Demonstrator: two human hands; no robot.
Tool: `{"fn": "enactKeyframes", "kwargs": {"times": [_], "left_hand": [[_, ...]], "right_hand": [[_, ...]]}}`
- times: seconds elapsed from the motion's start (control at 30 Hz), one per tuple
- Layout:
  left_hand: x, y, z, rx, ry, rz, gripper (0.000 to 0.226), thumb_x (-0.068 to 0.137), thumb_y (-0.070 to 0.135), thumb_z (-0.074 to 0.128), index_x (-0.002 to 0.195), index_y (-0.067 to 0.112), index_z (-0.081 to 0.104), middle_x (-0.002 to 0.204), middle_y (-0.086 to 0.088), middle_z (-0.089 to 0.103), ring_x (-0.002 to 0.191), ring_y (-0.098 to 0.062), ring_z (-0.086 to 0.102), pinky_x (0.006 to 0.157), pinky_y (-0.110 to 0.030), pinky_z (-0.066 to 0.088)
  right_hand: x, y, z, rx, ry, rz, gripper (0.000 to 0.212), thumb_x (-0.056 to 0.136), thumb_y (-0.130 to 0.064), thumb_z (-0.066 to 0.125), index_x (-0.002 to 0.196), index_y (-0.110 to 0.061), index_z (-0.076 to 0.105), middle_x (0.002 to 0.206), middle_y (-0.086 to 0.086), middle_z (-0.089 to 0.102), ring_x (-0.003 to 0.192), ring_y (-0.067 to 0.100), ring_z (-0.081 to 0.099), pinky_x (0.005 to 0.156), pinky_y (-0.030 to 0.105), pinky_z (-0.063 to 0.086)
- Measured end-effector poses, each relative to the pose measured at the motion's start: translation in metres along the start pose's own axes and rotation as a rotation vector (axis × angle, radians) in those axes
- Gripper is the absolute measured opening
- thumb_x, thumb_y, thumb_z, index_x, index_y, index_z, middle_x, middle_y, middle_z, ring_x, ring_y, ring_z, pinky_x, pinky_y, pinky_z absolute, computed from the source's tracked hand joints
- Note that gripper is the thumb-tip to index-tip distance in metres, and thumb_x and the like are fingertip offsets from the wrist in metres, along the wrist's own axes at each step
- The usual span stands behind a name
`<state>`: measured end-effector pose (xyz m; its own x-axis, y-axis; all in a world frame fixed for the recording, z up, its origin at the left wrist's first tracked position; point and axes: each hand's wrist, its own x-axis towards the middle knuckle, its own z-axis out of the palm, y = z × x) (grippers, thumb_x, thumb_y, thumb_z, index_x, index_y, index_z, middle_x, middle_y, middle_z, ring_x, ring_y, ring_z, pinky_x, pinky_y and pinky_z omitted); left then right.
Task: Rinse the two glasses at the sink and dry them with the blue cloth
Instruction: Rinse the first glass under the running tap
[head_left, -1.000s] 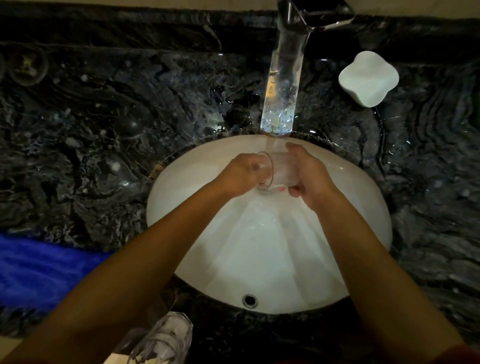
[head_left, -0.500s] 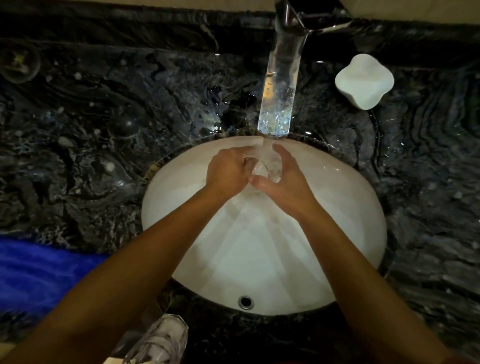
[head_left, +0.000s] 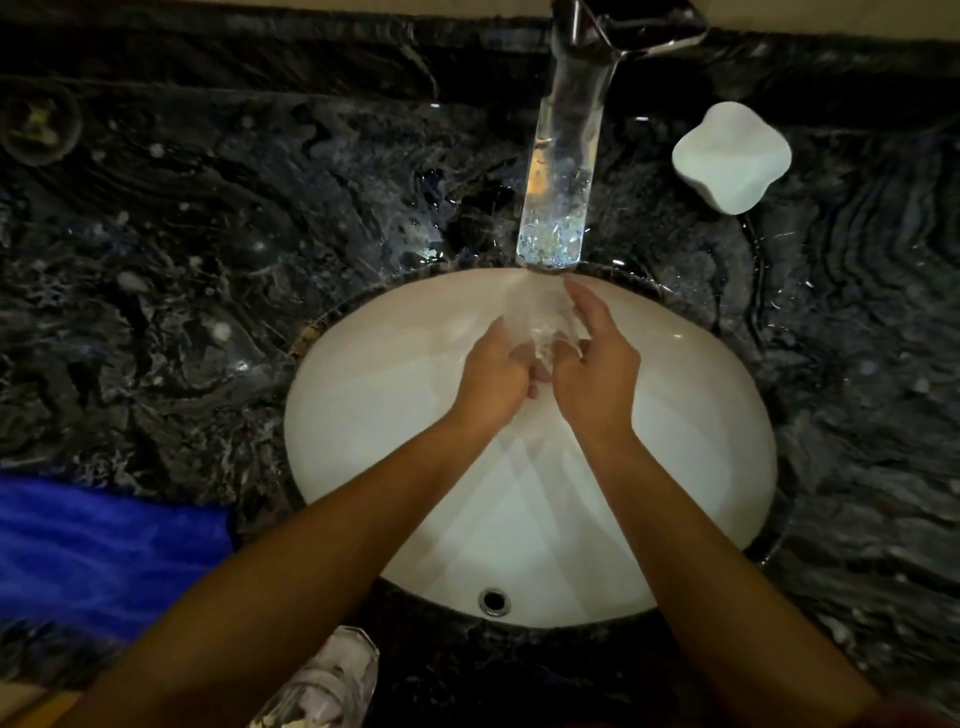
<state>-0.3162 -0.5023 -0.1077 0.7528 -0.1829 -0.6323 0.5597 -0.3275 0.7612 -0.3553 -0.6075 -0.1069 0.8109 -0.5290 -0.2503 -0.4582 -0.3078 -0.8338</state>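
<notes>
A clear glass (head_left: 551, 326) is under the running water from the faucet (head_left: 563, 171), over the white sink (head_left: 363, 415). My left hand (head_left: 493, 371) grips it from the left and my right hand (head_left: 597, 364) cups it from the right. Splashing water blurs the glass, so its tilt is unclear. A second clear glass (head_left: 324, 680) stands on the counter at the near edge, partly hidden by my left forearm. The blue cloth (head_left: 98, 551) lies on the counter at the left.
A white soap dish (head_left: 730, 156) sits on the dark marble counter (head_left: 208, 260) right of the faucet. A faint round object (head_left: 36, 124) rests at the far left. An overflow hole (head_left: 493, 600) is in the sink's near wall.
The glass went from lying sideways between my hands to sitting under the stream. My right hand shifted further around it and both hands moved slightly toward the faucet.
</notes>
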Motion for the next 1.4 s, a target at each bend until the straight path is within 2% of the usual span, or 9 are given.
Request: {"fn": "enactKeyframes", "kwargs": {"times": [0.17, 0.33, 0.53, 0.63, 0.77, 0.87, 1.0, 1.23, 1.4], "left_hand": [[-0.005, 0.000, -0.004, 0.298, 0.130, 0.181, 0.065, 0.088, 0.026, 0.044, 0.151, 0.015, 0.039, 0.103, -0.009, 0.071, 0.086, -0.028, 0.072, 0.075, -0.045, 0.063], [0.008, -0.004, -0.019, 0.428, 0.097, 0.227, 0.062, 0.103, 0.015, 0.053, 0.160, 0.016, 0.027, 0.120, -0.013, 0.070, 0.098, -0.031, 0.071, 0.083, -0.049, 0.061], [0.013, 0.004, -0.032, 0.177, -0.189, 0.244, 0.086, 0.085, 0.025, 0.084, 0.152, 0.028, 0.030, 0.125, 0.021, 0.052, 0.107, 0.017, 0.058, 0.080, -0.008, 0.051], [0.013, 0.013, -0.039, -0.011, -0.304, 0.113, 0.073, 0.077, 0.043, 0.085, 0.137, 0.049, 0.043, 0.133, 0.016, 0.059, 0.122, -0.001, 0.061, 0.099, -0.023, 0.053], [0.015, 0.017, -0.035, -0.425, -0.431, 0.013, 0.057, 0.089, 0.027, 0.073, 0.140, 0.011, 0.053, 0.133, -0.016, 0.067, 0.117, -0.026, 0.069, 0.096, -0.037, 0.057], [0.015, 0.025, -0.024, -0.435, -0.203, 0.025, 0.040, 0.082, 0.033, 0.075, 0.116, 0.016, 0.065, 0.113, -0.015, 0.072, 0.099, -0.026, 0.070, 0.083, -0.038, 0.055], [0.017, 0.022, -0.011, -0.276, 0.122, 0.120, 0.014, 0.095, 0.022, 0.064, 0.107, 0.015, 0.065, 0.098, 0.003, 0.069, 0.079, 0.004, 0.067, 0.072, -0.020, 0.051], [0.005, 0.027, -0.003, -0.104, 0.215, 0.208, 0.019, 0.109, 0.023, 0.044, 0.115, 0.015, 0.060, 0.098, 0.005, 0.068, 0.086, -0.004, 0.068, 0.077, -0.024, 0.055], [0.002, 0.023, -0.009, 0.148, 0.157, 0.337, 0.024, 0.106, 0.031, 0.042, 0.113, 0.018, 0.061, 0.103, -0.002, 0.068, 0.093, -0.018, 0.067, 0.084, -0.038, 0.056]], "right_hand": [[0.012, -0.005, 0.009, 0.044, -0.116, 0.345, 0.027, 0.081, -0.003, 0.061, 0.098, -0.018, 0.077, 0.085, 0.006, 0.077, 0.083, 0.034, 0.075, 0.070, 0.041, 0.062], [0.008, 0.000, 0.017, 0.028, -0.158, 0.335, 0.020, 0.088, -0.015, 0.060, 0.096, -0.019, 0.078, 0.090, 0.001, 0.076, 0.087, 0.023, 0.072, 0.075, 0.029, 0.056], [0.027, 0.014, 0.001, -0.004, -0.416, 0.428, 0.027, 0.095, -0.028, 0.059, 0.083, -0.010, 0.075, 0.061, -0.002, 0.064, 0.054, 0.016, 0.055, 0.050, 0.024, 0.041], [0.031, 0.021, -0.013, 0.234, -0.728, 0.553, 0.035, 0.091, -0.037, 0.062, 0.059, -0.022, 0.060, 0.051, -0.004, 0.047, 0.044, 0.012, 0.034, 0.038, 0.022, 0.027], [0.029, 0.019, -0.017, 0.448, -0.958, 0.598, 0.034, 0.095, -0.039, 0.064, 0.073, -0.013, 0.060, 0.051, -0.003, 0.043, 0.040, 0.009, 0.032, 0.037, 0.022, 0.024], [0.027, 0.006, -0.009, 0.473, -0.726, 0.631, 0.026, 0.099, -0.029, 0.063, 0.096, -0.005, 0.073, 0.060, 0.002, 0.059, 0.041, 0.010, 0.048, 0.038, 0.021, 0.037], [0.024, -0.010, 0.005, 0.619, -0.256, 0.645, 0.031, 0.099, -0.032, 0.054, 0.116, -0.010, 0.068, 0.072, 0.003, 0.075, 0.052, 0.016, 0.068, 0.045, 0.026, 0.053], [0.015, -0.012, 0.016, 0.623, -0.091, 0.507, 0.055, 0.098, -0.068, 0.041, 0.127, -0.029, 0.067, 0.113, 0.000, 0.078, 0.100, 0.019, 0.077, 0.087, 0.047, 0.063], [0.021, -0.013, 0.008, 0.496, -0.228, 0.458, 0.042, 0.089, -0.053, 0.050, 0.114, -0.026, 0.069, 0.096, 0.003, 0.075, 0.067, 0.016, 0.074, 0.051, 0.033, 0.058]]}}
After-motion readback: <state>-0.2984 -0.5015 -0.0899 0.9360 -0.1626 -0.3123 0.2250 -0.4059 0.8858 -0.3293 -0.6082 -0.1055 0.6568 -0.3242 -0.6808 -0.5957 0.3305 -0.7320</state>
